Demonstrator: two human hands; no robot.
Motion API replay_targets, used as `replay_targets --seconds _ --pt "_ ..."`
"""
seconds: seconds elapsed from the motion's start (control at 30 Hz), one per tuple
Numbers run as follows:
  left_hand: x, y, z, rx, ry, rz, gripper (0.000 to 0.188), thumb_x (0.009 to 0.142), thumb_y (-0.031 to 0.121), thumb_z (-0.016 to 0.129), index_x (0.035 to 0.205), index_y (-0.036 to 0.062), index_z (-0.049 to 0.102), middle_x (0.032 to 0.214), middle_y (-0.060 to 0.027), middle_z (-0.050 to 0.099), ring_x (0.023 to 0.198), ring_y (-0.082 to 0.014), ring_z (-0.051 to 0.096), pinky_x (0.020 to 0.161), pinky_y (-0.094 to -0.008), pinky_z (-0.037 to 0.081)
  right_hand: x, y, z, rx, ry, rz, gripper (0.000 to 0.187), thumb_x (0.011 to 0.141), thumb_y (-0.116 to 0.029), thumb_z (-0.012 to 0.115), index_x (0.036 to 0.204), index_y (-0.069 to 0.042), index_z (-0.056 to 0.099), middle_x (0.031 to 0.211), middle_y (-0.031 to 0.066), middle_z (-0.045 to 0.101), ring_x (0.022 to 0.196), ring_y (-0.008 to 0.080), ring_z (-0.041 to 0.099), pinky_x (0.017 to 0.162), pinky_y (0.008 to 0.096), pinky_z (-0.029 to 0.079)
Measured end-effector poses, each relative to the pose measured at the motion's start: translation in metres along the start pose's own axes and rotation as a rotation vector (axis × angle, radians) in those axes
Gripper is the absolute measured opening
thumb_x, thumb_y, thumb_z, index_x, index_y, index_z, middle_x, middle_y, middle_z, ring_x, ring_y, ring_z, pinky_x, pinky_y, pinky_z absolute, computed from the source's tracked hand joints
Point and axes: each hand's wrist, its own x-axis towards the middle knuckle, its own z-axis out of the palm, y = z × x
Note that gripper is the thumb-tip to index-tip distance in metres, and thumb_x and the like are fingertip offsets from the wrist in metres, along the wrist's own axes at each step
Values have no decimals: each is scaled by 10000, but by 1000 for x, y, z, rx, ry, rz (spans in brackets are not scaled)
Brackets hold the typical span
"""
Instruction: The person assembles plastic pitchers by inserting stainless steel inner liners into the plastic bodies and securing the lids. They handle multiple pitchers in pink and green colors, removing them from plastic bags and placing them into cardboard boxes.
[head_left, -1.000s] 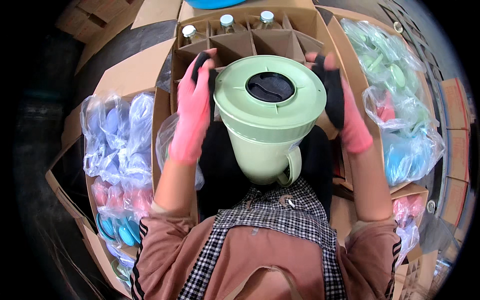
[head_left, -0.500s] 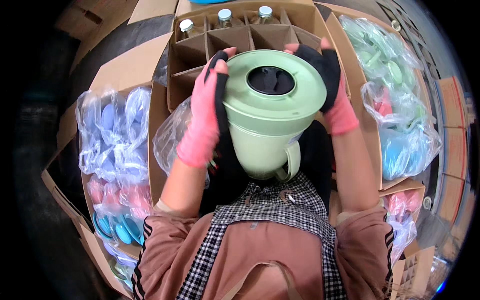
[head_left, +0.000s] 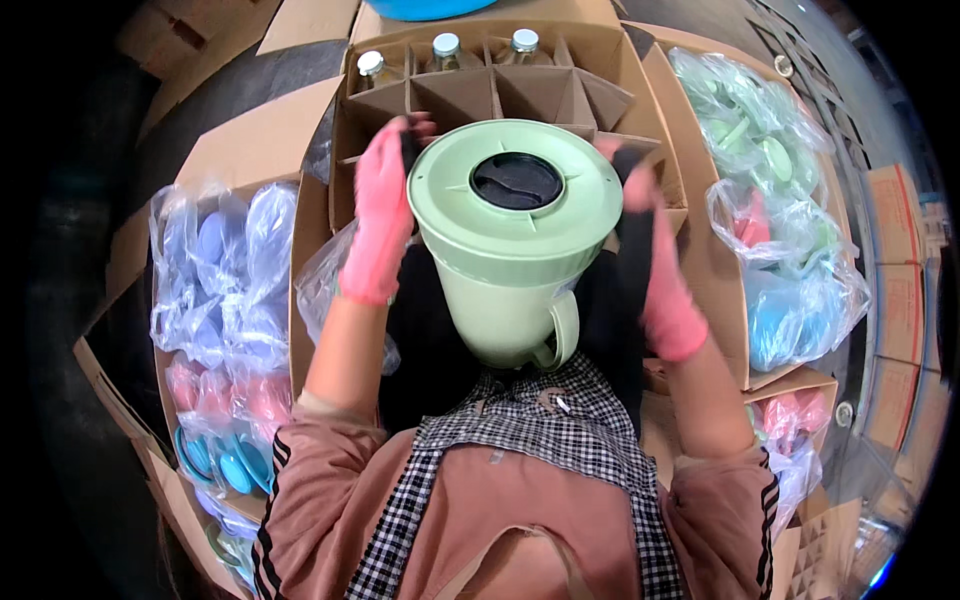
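A light green plastic pitcher (head_left: 482, 290) stands between my thighs, its handle toward me on the right. Its round lid (head_left: 590, 190) is on top, with a black cap (head_left: 518, 181) in the middle. My left hand (head_left: 382, 215), in a pink and black fingerless glove, lies along the left edge of the lid, fingers bent past the far side. On the lid's right side is my right hand (head_left: 655, 245), smeared by motion, in a matching glove. Whether its fingers grip the rim cannot be made out.
Ahead stands a divided carton (head_left: 455, 95) with three capped bottles in its back row. Cartons on both sides hold bagged plastic parts: purple (head_left: 225, 260) on the left, green (head_left: 745, 120) and blue (head_left: 795, 320) on the right. A blue rounded thing (head_left: 430, 8) shows at the top.
The pitcher has shifted slightly left and toward me. My right hand has dropped lower along the lid's right side, while my left hand has moved a little left beside the rim.
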Motion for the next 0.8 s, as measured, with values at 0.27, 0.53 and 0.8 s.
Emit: replay_targets --seconds 0.27,0.53,0.8 --pt "-4 -10 -7 -287 -120 -277 502 895 382 392 1173 -34 430 1115 -111 519 987 -159 507 842 -262 404 -5 -9 21 -259 73 -85 394 853 -386 474 1010 -26 496 912 62 546 786 159 535 744 305 454" --pt "-37 12 11 -9 -59 267 398 874 247 430 1154 -33 471 1111 -120 521 1064 -178 451 942 -297 307 11 -23 32 182 94 155 379 849 -324 513 1078 -23 486 972 73 523 878 159 523 802 279 417" --pt "-51 25 27 -73 53 185 383 872 206 422 1172 -33 436 1043 -102 534 973 -169 483 883 -282 351 38 -15 -4 128 235 137 441 845 -353 511 1147 -36 459 1047 71 522 934 164 505 854 281 378"
